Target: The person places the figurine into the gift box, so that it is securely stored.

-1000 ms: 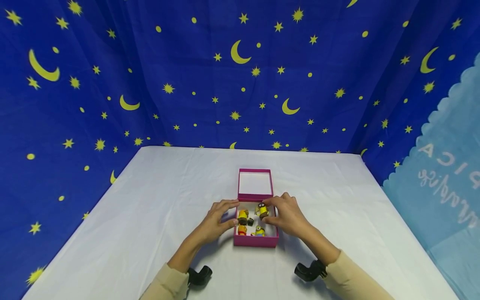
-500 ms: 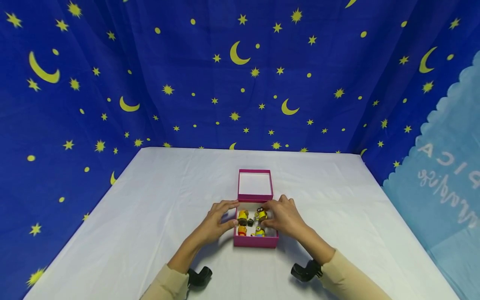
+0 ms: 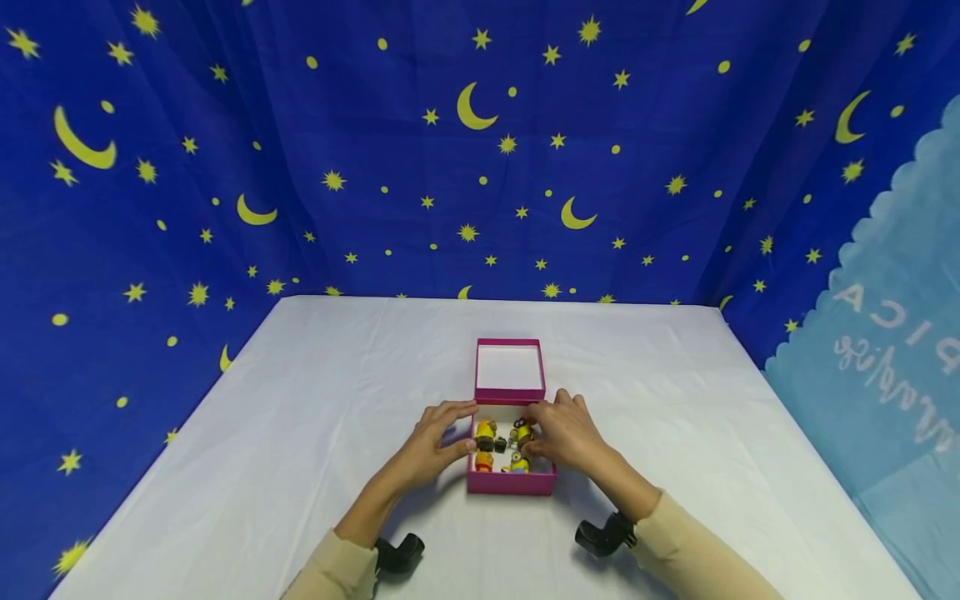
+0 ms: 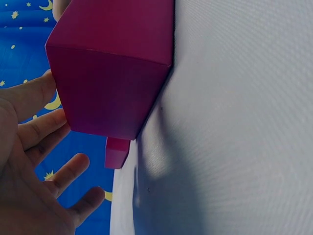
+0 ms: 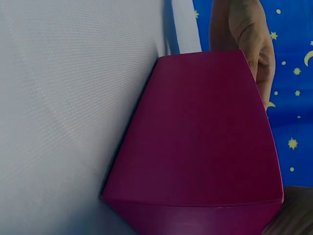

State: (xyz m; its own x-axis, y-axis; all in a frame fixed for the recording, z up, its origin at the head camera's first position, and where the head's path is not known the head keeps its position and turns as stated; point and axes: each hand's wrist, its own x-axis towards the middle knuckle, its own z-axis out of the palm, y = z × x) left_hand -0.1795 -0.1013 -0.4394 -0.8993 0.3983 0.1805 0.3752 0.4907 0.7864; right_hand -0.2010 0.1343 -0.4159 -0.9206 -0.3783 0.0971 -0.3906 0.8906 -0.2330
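Observation:
A pink box (image 3: pixel 510 483) lies on the white table with toy figures inside. My right hand (image 3: pixel 572 432) reaches over its right side and pinches a yellow Minion figure (image 3: pixel 522 433) in the far right of the box. Fingertips partly cover that figure. My left hand (image 3: pixel 431 443) rests at the left wall, fingers spread and touching the rim, as the left wrist view also shows of the box (image 4: pixel 102 93). Another Minion figure (image 3: pixel 519 462), a yellow figure (image 3: pixel 486 433), a red-and-yellow figure (image 3: pixel 483 461) and a small dark piece (image 3: pixel 500 445) lie inside.
Just behind the box lies its pink lid (image 3: pixel 510 394), white inside facing up. A white cloth (image 3: pixel 360 367) covers the table. Blue star-patterned curtains (image 3: pixel 405 150) hang behind and to the left. In the right wrist view the box wall (image 5: pixel 200 132) fills the middle.
My right hand has moved slightly left with the Minion figure, further into the box. The left hand has stayed in place.

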